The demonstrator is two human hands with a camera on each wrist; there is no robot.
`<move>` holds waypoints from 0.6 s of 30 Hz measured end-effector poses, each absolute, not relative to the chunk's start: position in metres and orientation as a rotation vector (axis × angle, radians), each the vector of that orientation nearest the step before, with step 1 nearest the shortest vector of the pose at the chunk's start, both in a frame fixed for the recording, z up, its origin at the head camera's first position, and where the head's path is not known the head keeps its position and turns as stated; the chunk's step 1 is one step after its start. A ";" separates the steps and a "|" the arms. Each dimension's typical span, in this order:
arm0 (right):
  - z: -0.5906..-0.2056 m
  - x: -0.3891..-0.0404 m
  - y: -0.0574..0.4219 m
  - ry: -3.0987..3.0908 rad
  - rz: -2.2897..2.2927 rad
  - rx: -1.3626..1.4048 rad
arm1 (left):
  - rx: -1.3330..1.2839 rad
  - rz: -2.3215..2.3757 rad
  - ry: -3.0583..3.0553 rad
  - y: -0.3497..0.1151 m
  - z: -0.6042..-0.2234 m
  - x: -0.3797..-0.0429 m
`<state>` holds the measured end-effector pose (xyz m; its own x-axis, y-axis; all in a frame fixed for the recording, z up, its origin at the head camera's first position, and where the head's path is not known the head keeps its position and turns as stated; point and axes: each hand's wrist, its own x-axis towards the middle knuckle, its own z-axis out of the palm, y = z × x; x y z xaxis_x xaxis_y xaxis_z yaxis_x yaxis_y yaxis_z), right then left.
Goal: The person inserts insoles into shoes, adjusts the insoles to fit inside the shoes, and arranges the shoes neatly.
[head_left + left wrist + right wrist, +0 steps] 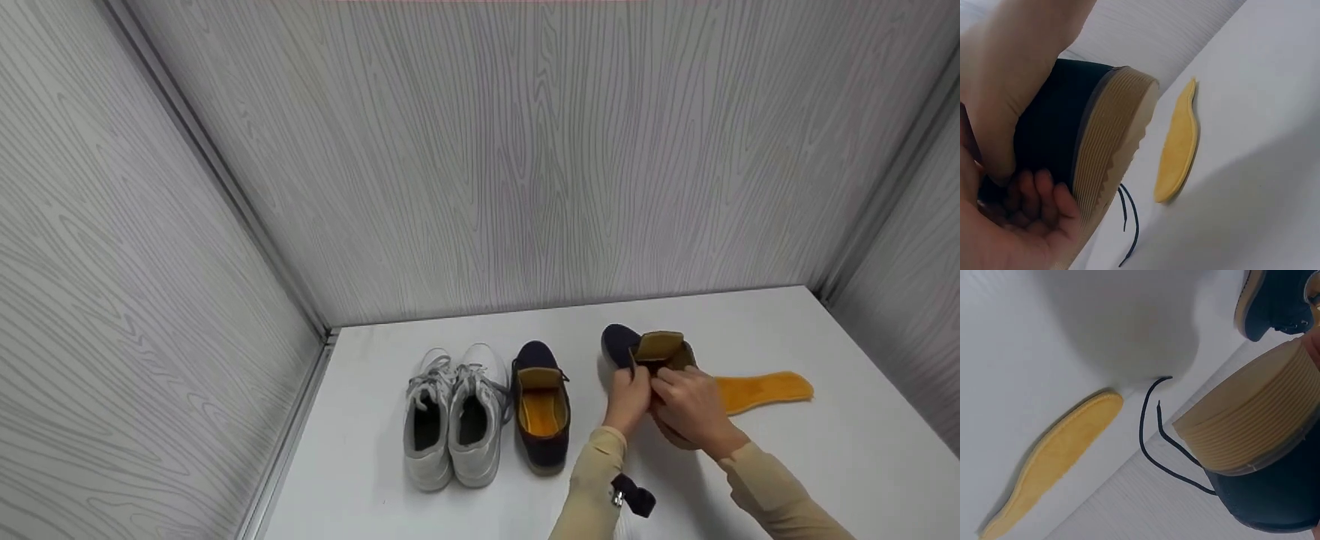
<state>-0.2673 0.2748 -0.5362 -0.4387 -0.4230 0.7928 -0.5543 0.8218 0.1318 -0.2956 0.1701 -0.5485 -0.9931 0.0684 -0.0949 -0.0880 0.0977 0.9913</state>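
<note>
A navy shoe (619, 343) with a ribbed tan sole is raised off the white table, tilted, its tongue standing up. My left hand (628, 397) grips the near left edge of its opening. On the other side of the opening, my right hand (691, 405) holds the rim with curled fingers; the fingertips of both hands are partly hidden inside the shoe. A yellow insole (769, 390) lies on the table to the right of the hands. In the right wrist view the shoe's heel (1275, 495) fills the right side, with dark laces (1145, 439) dangling.
The matching navy shoe (536, 442), with a yellow insole in it, stands left of the hands. Farther left is a pair of white sneakers (476, 457) with grey laces. Grey wood-grain panels (525, 150) enclose the table (360, 465) at the back and sides.
</note>
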 end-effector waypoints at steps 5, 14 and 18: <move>-0.540 -0.259 0.266 -2.063 0.237 0.722 | 0.044 1.983 2.329 0.159 -0.551 -0.292; -0.539 -0.250 0.277 -1.942 0.666 0.597 | 0.146 2.044 2.336 0.134 -0.547 -0.285; -0.537 -0.246 0.283 -2.131 0.724 0.262 | 0.218 2.071 2.292 0.125 -0.549 -0.279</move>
<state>-0.2461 0.2832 -0.5367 -0.6189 0.0672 0.7826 -0.4235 0.8106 -0.4044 -0.2794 0.1249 -0.5494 -0.9891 0.1341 0.0612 0.0745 0.0960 0.9926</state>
